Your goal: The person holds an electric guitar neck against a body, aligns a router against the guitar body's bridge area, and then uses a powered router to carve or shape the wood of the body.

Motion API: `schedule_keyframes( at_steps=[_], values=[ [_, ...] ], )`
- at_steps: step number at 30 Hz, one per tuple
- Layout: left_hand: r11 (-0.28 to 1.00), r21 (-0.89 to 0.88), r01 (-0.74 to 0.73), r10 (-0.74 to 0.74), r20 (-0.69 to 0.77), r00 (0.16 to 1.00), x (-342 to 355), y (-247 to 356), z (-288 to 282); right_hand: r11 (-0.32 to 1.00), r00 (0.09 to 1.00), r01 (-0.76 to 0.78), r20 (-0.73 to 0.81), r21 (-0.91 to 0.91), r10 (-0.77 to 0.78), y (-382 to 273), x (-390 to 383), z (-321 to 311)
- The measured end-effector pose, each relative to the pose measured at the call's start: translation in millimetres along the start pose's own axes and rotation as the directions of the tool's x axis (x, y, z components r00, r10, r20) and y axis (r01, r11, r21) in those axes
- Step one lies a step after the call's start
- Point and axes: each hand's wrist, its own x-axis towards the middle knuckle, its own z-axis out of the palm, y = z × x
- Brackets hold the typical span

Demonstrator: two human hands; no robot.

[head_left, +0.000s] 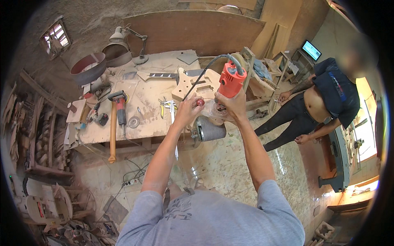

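I hold a red router with a black cord above the front right edge of the workbench. My left hand is closed at the router's dark red round knob. Around the router's lower body and base, my right hand is wrapped. Just beyond the router lies a pale wooden guitar body with routed cavities. A guitar neck with a dark inlaid fretboard points left from it. Below the router's base, a grey sanding drum sticks out from the bench; the router partly hides what is behind it.
On the bench are an angle grinder, a wooden handle, a cordless drill, yellow pliers and a desk lamp. Another person stands at the right. Cables and a power strip lie on the floor.
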Motion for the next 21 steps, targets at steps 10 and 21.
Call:
schedule_keyframes(
  at_steps=[10,21],
  values=[
    [0.998,-0.057,0.033,-0.034,-0.024,0.999,-8.0,0.6,-2.1,0.998,1.0,0.027,-0.011,0.051,-0.026,-12.7,-4.9,7.8],
    [0.996,-0.086,0.034,-0.039,-0.061,0.997,-8.5,1.0,-2.3,0.995,1.0,-0.002,0.026,0.101,0.0,-9.5,0.0,12.1]
  ],
)
